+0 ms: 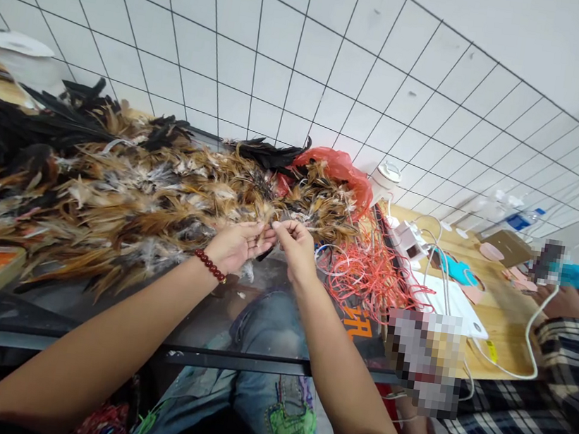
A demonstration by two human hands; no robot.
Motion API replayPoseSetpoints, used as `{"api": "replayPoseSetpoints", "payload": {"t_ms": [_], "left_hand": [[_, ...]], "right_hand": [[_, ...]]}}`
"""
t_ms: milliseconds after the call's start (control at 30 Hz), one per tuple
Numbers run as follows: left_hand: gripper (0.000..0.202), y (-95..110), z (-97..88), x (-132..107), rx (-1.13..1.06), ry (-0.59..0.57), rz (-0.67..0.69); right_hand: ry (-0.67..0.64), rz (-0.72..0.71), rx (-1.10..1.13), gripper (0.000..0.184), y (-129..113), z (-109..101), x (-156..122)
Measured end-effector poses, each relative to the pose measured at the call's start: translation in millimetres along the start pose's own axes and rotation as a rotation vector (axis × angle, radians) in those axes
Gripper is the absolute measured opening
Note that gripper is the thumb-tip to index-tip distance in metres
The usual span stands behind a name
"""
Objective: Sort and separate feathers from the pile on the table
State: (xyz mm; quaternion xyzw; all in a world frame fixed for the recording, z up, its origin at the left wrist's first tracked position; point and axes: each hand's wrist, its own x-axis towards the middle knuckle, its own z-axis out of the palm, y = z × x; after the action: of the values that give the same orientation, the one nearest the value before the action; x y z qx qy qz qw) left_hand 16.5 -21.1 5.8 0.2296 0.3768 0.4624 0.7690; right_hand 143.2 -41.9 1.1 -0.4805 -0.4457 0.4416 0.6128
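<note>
Just in front of a heap of brown and tan feathers (165,186), my two hands meet at the fingertips. My left hand (239,246) is turned palm up, with a dark red bead bracelet (210,265) on its wrist; its thumb and forefinger are pinched together. Beside it, my right hand (295,243) pinches at the same spot with thumb and forefinger. What lies between the fingertips is too small to make out. A small dark feather tip (265,251) shows just below the fingers. Black feathers (83,119) lie along the back left of the heap.
Tangled red cord (368,266) lies right of my hands, near a red plastic bag (339,170) and a white lidded container (386,176). White cables (531,327) cross the wooden table (499,344). A person in a plaid sleeve (567,353) sits at far right.
</note>
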Motion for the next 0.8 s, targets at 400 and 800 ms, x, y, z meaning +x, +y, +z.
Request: {"api": "replayPoseSetpoints", "payload": {"t_ms": [400, 800], "left_hand": [[0.012, -0.2, 5.2, -2.7, -0.079, -0.071, 0.093], [0.017, 2.7, 6.4, -6.5, -0.055, -0.007, -0.087]], "right_hand": [[-0.045, -0.161, -0.487, 0.014, 11.4, -0.3, -3.2], [-0.015, 0.075, 0.055, 0.023, 1.4, -7.5, 4.7]]}}
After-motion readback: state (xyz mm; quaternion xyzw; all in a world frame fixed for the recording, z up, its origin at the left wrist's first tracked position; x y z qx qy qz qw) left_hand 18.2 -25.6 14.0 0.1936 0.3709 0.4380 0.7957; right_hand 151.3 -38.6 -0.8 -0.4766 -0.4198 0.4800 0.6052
